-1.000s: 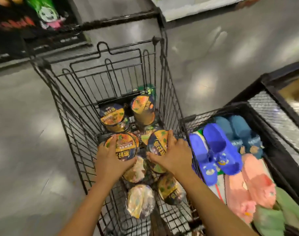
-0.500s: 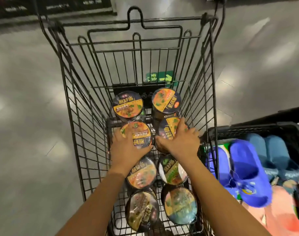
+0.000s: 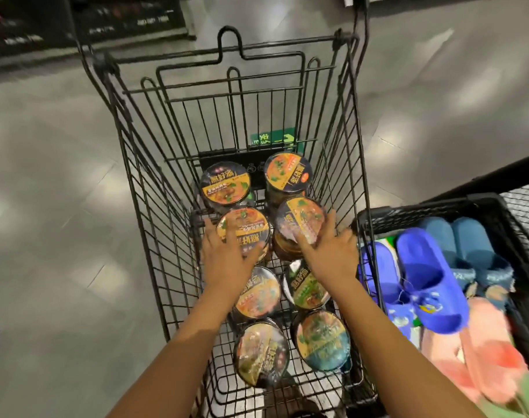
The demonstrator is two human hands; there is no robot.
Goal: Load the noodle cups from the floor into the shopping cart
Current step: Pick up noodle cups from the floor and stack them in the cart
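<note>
One polished grey floor (image 3: 52,206) with pale glare patches surrounds everything. One black wire cart (image 3: 136,182), a grid of thin rods with a looped flap at 12 o'clock, stands at centre. One black mesh bin (image 3: 438,206) touches the cart's side at 4 o'clock and holds moulded foam slippers (image 3: 423,276) in blue, teal and pink.

Eight round cups (image 3: 261,352) stand upright on the cart floor in two columns of four, from 12 to 6 o'clock. All are film-wrapped and glossy. The lids show an orange noodle picture, green garnish and a dark band of large pale characters, too blurred to read.

The left hand (image 3: 227,257) rests on the second-row left cup (image 3: 248,227), fingers spread flat across the lid, thumb at its near edge. The right hand (image 3: 332,251) rests on the second-row right cup (image 3: 296,215), fingers spread and straight over the lid.

A green floor sign (image 3: 272,138) with white characters and an arrow shows through the wires at 12 o'clock. Its text is unreadable.
</note>
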